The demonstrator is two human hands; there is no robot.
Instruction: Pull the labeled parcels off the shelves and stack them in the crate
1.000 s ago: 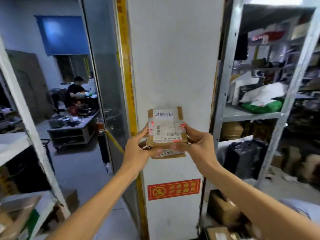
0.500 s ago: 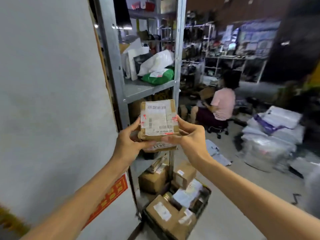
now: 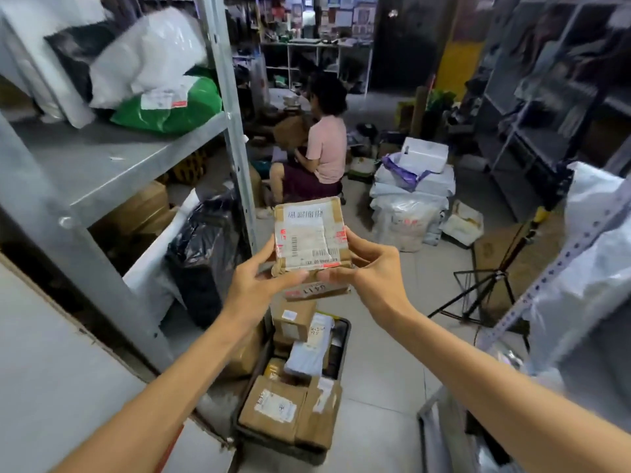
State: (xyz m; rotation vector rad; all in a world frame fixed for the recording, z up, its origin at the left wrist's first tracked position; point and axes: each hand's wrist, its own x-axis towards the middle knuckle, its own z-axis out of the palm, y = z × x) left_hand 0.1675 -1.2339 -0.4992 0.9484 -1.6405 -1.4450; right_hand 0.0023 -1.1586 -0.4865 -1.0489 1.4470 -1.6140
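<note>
The small parcel (image 3: 311,237), brown cardboard with a white label facing up, is held in the air between both hands, in front of the chest. The left hand (image 3: 260,282) pinches its left near corner and the right hand (image 3: 369,268) pinches its right side; both thumbs lie on the near edge and the fingers are curled below. A flat second parcel (image 3: 317,290) with handwritten digits is pressed under it by the same fingers. Directly below, on the floor, stands the black crate (image 3: 273,445), which already has several boxes in it. At the left is the metal shelf (image 3: 119,165) with a green bag (image 3: 170,107) on it. Farther back a seated person (image 3: 326,148) faces away.
</note>
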